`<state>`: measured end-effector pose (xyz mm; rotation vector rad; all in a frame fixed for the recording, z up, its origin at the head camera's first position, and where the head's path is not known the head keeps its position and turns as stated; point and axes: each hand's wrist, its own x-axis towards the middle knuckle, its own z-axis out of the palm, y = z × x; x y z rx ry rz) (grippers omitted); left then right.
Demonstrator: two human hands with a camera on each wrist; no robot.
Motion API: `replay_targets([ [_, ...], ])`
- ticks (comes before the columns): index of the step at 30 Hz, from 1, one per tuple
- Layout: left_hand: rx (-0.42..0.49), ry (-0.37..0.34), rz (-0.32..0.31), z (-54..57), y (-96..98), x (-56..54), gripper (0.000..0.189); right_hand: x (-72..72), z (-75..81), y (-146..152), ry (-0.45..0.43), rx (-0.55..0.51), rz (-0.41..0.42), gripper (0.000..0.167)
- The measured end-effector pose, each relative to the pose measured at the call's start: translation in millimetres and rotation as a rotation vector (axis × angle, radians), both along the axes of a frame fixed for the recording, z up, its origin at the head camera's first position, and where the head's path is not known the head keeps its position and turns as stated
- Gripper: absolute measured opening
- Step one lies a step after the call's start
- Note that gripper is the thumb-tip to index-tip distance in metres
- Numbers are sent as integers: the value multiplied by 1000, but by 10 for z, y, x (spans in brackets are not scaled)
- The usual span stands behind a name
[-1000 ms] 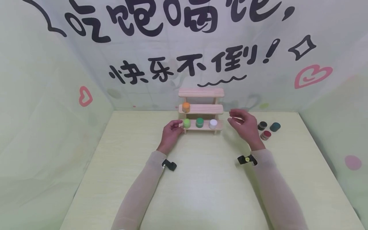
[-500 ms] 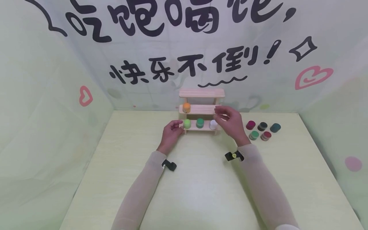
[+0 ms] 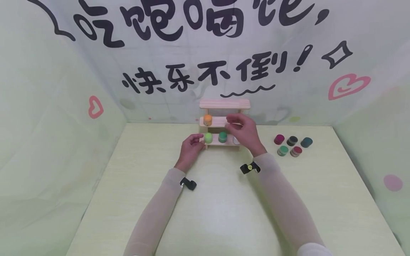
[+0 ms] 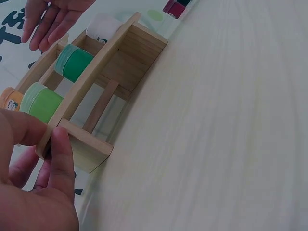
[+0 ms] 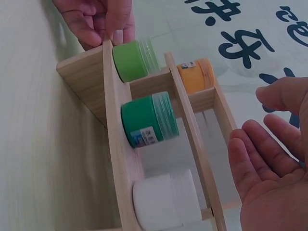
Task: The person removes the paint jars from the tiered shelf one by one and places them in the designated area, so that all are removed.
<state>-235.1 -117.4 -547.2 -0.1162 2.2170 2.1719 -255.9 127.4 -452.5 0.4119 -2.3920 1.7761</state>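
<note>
A three-step wooden shelf point(image 3: 224, 104) stands against the back wall. On its lowest step are a light green paint jar point(image 5: 129, 62), a dark green paint jar point(image 5: 144, 120) and a white paint jar point(image 5: 161, 201). An orange paint jar point(image 3: 207, 120) sits at the left of the middle step. My left hand point(image 3: 190, 151) pinches the left end of the lowest step between thumb and fingers. My right hand point(image 3: 244, 132) hovers before the right part of the shelf, fingers loosely bent, holding nothing. In the head view it partly covers the white jar.
Right of the shelf, several jars stand on the pale table point(image 3: 217, 213): magenta point(image 3: 279, 139), black point(image 3: 292, 140), teal point(image 3: 306, 142), mint green point(image 3: 283, 150) and red point(image 3: 296, 151). A printed cloth point(image 3: 179, 106) hangs close behind the shelf.
My right hand has moved left, from beside the shelf to in front of its right part, uncovering the magenta and mint green jars. The left hand stays at the shelf's end.
</note>
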Motion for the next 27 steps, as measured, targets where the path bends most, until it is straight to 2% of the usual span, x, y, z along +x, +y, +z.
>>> replay_targets([
  [12,-5,-8,-5,15,3,-7,32,-170,25,-220,-44,25,32,41],
  [19,2,-3,-11,15,0,-9,32,-224,59,-323,-71,88,43,43],
  [27,14,3,-5,15,4,-9,33,-287,103,-449,-84,109,82,45],
])
